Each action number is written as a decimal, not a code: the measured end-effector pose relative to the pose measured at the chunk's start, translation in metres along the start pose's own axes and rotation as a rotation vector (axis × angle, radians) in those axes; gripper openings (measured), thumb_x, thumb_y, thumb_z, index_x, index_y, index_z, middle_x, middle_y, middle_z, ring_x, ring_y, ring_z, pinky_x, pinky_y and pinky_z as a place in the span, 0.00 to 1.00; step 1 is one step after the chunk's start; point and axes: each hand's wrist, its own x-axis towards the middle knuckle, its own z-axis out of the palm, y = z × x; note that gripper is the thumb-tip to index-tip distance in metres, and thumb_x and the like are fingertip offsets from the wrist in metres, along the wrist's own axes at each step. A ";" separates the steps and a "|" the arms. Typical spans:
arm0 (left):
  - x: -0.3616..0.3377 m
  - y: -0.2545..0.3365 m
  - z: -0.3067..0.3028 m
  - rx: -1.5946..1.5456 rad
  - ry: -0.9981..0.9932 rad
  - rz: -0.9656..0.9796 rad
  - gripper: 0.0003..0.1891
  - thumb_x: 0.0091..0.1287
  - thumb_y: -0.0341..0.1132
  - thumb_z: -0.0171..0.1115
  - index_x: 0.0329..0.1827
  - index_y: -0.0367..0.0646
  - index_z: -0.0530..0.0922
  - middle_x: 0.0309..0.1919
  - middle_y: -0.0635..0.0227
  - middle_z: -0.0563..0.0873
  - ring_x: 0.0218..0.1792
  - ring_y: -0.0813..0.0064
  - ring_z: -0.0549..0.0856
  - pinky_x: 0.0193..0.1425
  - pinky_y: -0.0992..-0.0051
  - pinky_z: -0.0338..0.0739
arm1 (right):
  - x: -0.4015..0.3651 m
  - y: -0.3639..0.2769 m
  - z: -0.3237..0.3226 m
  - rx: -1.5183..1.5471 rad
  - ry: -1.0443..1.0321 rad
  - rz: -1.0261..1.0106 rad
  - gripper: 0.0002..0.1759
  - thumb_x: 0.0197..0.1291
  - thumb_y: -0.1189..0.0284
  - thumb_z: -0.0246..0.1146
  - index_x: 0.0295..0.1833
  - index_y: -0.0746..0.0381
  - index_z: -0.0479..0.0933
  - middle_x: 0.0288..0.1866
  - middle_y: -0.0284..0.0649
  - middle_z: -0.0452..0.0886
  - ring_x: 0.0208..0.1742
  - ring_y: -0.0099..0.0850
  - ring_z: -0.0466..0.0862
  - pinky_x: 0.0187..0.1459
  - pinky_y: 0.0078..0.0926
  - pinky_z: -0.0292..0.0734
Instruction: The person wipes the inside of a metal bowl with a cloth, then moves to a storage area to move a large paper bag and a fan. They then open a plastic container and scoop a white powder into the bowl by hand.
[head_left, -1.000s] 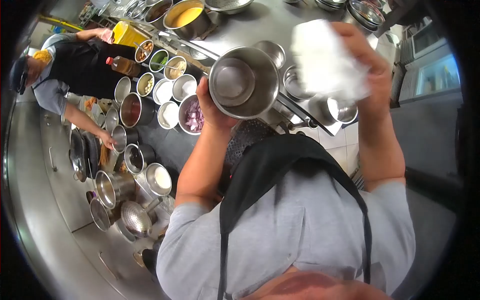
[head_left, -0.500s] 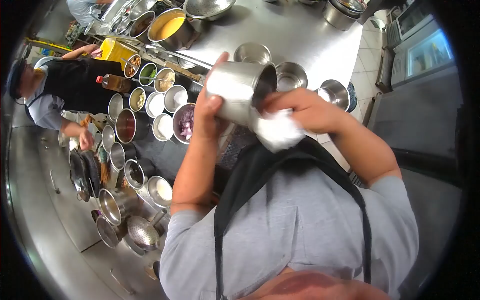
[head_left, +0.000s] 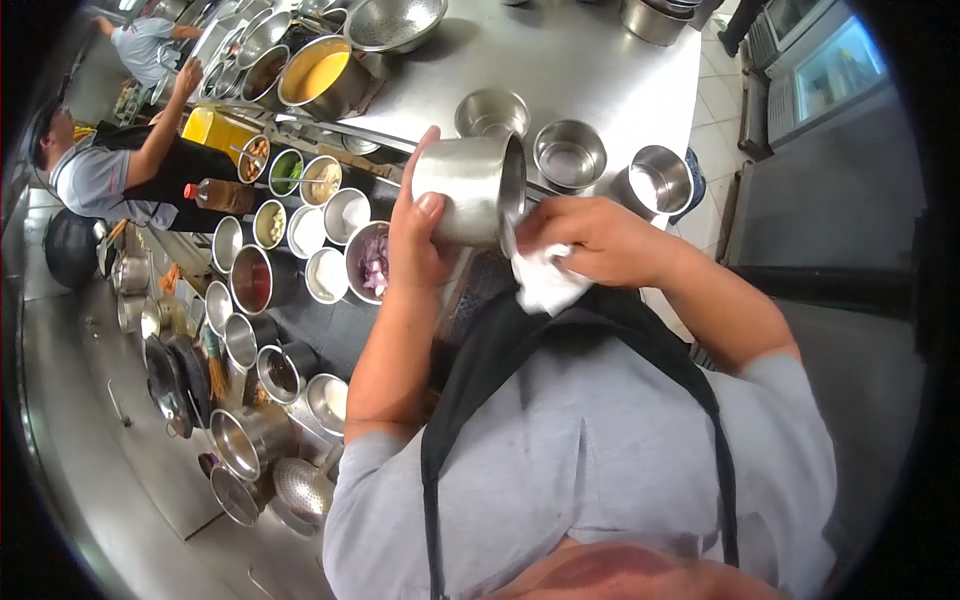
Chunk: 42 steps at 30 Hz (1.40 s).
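Observation:
A round stainless steel pot (head_left: 462,190) is tilted on its side in front of my chest, its mouth facing right. My left hand (head_left: 415,225) grips it from the left, the thumb over its near wall and the fingers behind. At the rim, my right hand (head_left: 580,238) is closed on a white cloth (head_left: 548,280), which hangs below the fingers. Part of the cloth reaches the pot's edge. The pot's inside is mostly hidden from me. Just beyond, two empty steel pots (head_left: 570,156) (head_left: 491,113) stand on the steel table.
Another steel pot (head_left: 660,181) sits at the table's right corner. On the left are several ingredient containers, among them chopped red onion (head_left: 374,262), and a sauce bottle (head_left: 218,195). A large pot of yellow liquid (head_left: 325,80) and a colander (head_left: 395,22) stand farther back. A co-worker (head_left: 110,170) is at left.
The pot has turned slightly in my left hand. My right hand with the cloth has shifted a little left and down at the rim. The co-worker at left has raised an arm.

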 end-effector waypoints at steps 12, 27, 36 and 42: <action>0.072 -0.078 0.042 -0.483 0.035 -0.265 0.31 0.76 0.53 0.52 0.74 0.43 0.65 0.67 0.61 0.75 0.68 0.60 0.74 0.75 0.56 0.65 | -0.013 0.017 -0.038 0.038 0.436 0.514 0.25 0.63 0.71 0.63 0.66 0.61 0.72 0.44 0.42 0.85 0.39 0.31 0.83 0.44 0.30 0.78; 0.100 -0.122 0.000 1.262 0.415 -0.289 0.41 0.53 0.49 0.73 0.69 0.38 0.71 0.54 0.45 0.79 0.52 0.50 0.83 0.59 0.60 0.78 | -0.014 0.187 -0.176 -0.534 0.229 0.570 0.32 0.64 0.73 0.57 0.76 0.53 0.64 0.49 0.57 0.83 0.51 0.55 0.82 0.54 0.47 0.75; 0.140 -0.140 0.020 1.372 0.295 -0.171 0.22 0.59 0.39 0.68 0.56 0.41 0.80 0.46 0.48 0.82 0.45 0.52 0.85 0.53 0.60 0.80 | -0.080 0.169 -0.158 -0.312 -0.305 0.623 0.22 0.59 0.68 0.64 0.60 0.58 0.80 0.48 0.52 0.85 0.50 0.49 0.83 0.52 0.39 0.77; 0.167 -0.145 0.029 1.391 0.310 -0.109 0.21 0.61 0.38 0.67 0.57 0.43 0.80 0.47 0.52 0.82 0.47 0.52 0.85 0.53 0.59 0.80 | -0.039 0.207 -0.148 -0.347 0.047 0.394 0.21 0.61 0.70 0.61 0.60 0.63 0.79 0.54 0.52 0.84 0.52 0.51 0.83 0.54 0.42 0.77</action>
